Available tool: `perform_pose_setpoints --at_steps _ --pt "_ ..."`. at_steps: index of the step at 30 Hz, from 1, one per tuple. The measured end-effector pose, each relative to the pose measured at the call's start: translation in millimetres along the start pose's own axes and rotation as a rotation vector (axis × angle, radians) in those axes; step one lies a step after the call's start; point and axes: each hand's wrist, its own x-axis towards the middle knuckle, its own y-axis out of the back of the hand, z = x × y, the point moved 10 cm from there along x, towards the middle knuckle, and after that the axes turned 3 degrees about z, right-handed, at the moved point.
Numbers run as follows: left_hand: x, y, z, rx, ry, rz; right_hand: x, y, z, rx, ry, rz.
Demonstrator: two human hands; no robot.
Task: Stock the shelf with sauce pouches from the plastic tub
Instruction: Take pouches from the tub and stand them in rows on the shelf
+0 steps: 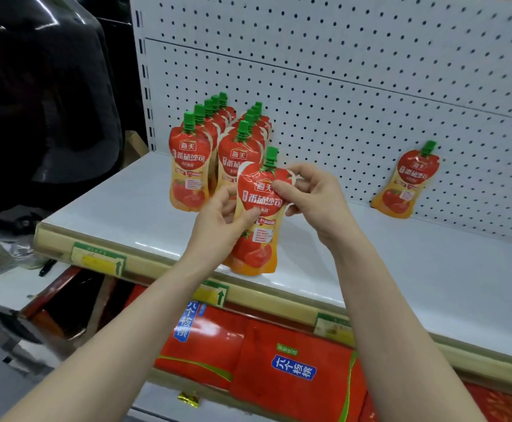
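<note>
A red and orange sauce pouch (pixel 259 229) with a green cap stands upright near the front of the white shelf (pixel 416 269). My left hand (pixel 218 217) pinches its left side at mid height. My right hand (pixel 312 193) pinches its upper right shoulder. Behind it, two rows of several matching pouches (pixel 215 147) run back toward the pegboard. One more pouch (pixel 407 184) leans alone against the pegboard at the right. The plastic tub is out of view.
The white pegboard back panel (pixel 370 71) rises behind the shelf. Red gift boxes (pixel 279 360) fill the shelf below. A price strip with green tags (pixel 102 260) runs along the front edge. A dark bulky object (pixel 41 86) stands at the left.
</note>
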Motion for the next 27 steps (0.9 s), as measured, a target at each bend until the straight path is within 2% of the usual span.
perform_pose_setpoints --at_steps 3,10,19,27 --pt "4.4 -32.7 -8.3 0.049 0.003 -0.071 -1.2 38.2 2.7 -0.012 0.016 0.070" --pt "31.6 -88.8 -41.0 0.345 0.008 -0.107 39.1 116.1 27.9 -0.084 -0.004 0.242" --pt "117.8 -113.7 -81.4 0.598 0.048 -0.057 131.5 113.6 68.3 -0.120 0.015 0.261" --pt "155.2 -110.5 -100.7 0.613 0.049 0.047 185.2 97.9 82.0 -0.119 0.060 0.237"
